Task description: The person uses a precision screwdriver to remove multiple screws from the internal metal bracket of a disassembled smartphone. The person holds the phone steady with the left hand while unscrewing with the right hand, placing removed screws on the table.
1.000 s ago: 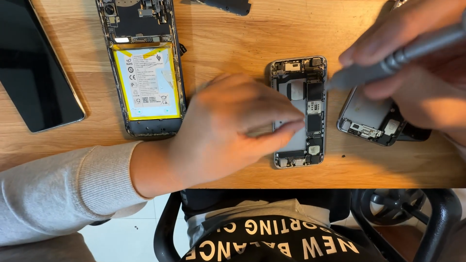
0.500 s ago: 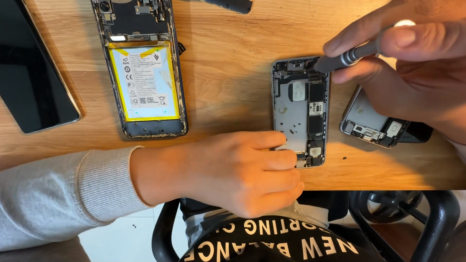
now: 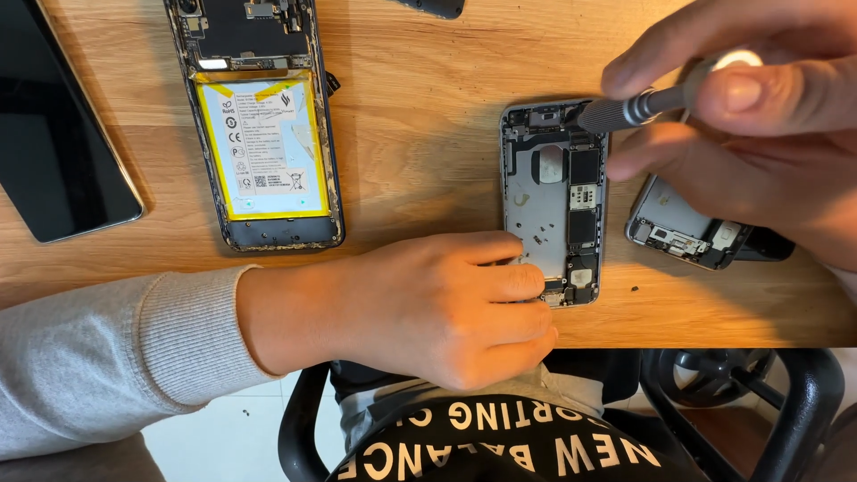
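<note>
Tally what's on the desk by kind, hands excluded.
Opened phones, internals showing: 2, the large one with the yellow-edged battery and the small silver one
Detached phone parts: 2, a dark screen panel and a partly hidden piece at right
Screwdrivers: 1, the screwdriver in the right hand
Dark item cut off at top edge: 1, kind unclear
Total: 6
</note>
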